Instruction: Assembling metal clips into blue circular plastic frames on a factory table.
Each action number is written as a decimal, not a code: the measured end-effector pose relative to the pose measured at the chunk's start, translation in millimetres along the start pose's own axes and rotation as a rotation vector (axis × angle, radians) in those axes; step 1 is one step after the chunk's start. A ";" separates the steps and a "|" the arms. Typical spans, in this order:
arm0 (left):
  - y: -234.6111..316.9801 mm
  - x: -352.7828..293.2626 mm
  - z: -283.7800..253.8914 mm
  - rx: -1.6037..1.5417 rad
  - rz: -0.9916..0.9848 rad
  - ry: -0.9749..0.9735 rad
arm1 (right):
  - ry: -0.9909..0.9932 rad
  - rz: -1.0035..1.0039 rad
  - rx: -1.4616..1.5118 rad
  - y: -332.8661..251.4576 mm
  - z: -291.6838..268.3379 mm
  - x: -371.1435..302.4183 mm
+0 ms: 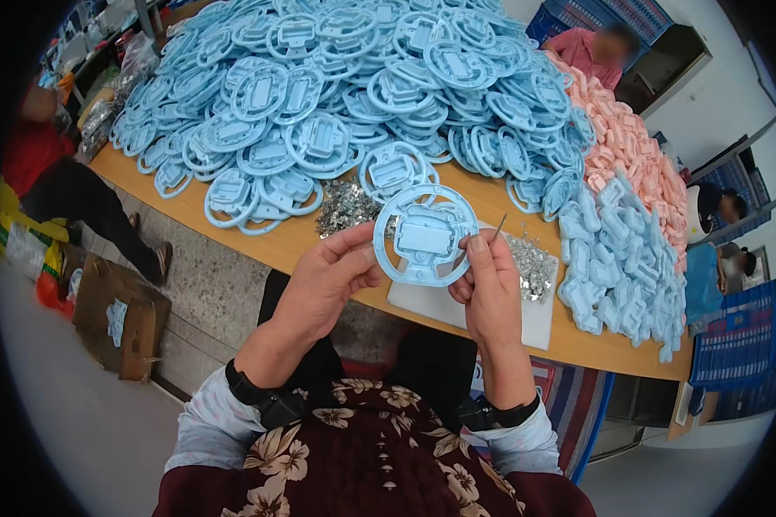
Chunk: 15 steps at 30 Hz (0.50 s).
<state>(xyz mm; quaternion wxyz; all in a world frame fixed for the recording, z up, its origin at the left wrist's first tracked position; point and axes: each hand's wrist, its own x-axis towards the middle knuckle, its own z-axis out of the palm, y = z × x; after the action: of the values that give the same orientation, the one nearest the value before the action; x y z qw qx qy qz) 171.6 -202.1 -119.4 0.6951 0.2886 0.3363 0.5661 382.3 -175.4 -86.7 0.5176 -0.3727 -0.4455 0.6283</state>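
Note:
A light-blue plastic toy steering wheel part (428,239) is held up over the table's near edge, its ribbed inner side showing. My left hand (323,280) grips its left rim between thumb and fingers. My right hand (491,284) is closed at its right rim, with a thin metal tool (500,227) sticking up from the fingers; its kind is unclear. Below the wheel lies a white pad (424,302). Small metal pieces form one heap (347,209) left of the wheel and another heap (533,269) on the right.
A large mound of blue wheel parts (319,138) covers most of the wooden table (306,250). At right are smaller blue parts (608,258) and pink parts (629,142). A person in pink (573,47) sits across. A cardboard box (116,319) stands on the floor at left.

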 end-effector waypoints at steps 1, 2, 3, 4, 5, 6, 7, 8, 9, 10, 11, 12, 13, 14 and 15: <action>0.3 0.5 4.2 0.019 -0.013 -0.002 | -0.012 0.012 0.007 2.7 -2.3 -0.8; -1.8 -0.3 5.4 0.017 -0.020 0.004 | -0.009 0.021 0.009 4.9 -2.4 -3.5; -3.5 -0.5 5.9 0.002 -0.011 0.047 | -0.008 0.030 0.007 5.5 -1.1 -5.8; -3.9 0.1 6.6 -0.013 -0.001 0.089 | -0.008 0.038 0.006 6.1 0.1 -7.1; -2.6 -2.2 8.7 -0.013 -0.008 0.096 | -0.007 0.047 0.009 5.9 0.0 -10.3; 0.7 -3.8 11.3 -0.082 0.013 0.074 | -0.017 0.054 0.014 4.9 -1.1 -11.9; 4.2 -4.8 14.0 -0.152 0.034 0.051 | -0.028 0.060 0.020 4.5 -1.6 -12.6; 7.4 -5.8 17.9 -0.153 0.031 0.057 | -0.028 0.067 0.021 4.8 -1.9 -13.6; 10.6 -6.4 21.8 -0.229 -0.045 -0.027 | -0.040 0.074 0.019 5.3 -2.0 -14.0; 11.2 -7.3 23.6 -0.306 -0.120 -0.111 | -0.052 0.080 0.016 5.9 -1.8 -14.5; 6.6 -6.5 21.1 -0.307 -0.121 -0.106 | -0.053 0.085 0.017 6.4 -0.6 -14.7; -1.0 -4.2 16.5 -0.200 -0.106 -0.134 | -0.063 0.103 -0.005 6.8 0.8 -14.9; -5.4 -3.6 13.9 -0.094 -0.091 -0.162 | -0.074 0.121 -0.027 7.6 1.9 -15.0; -5.6 -3.3 14.4 -0.096 -0.094 -0.158 | -0.073 0.126 -0.026 9.0 1.2 -14.6; -4.9 -2.9 15.8 -0.046 -0.100 -0.117 | -0.084 0.133 -0.053 10.4 0.0 -14.1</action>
<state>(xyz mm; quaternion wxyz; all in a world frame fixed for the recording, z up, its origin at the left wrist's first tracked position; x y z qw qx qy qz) 186.6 -206.2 -113.2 0.7475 0.2881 0.2959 0.5203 381.6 -190.0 -96.4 0.4455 -0.3883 -0.4577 0.6643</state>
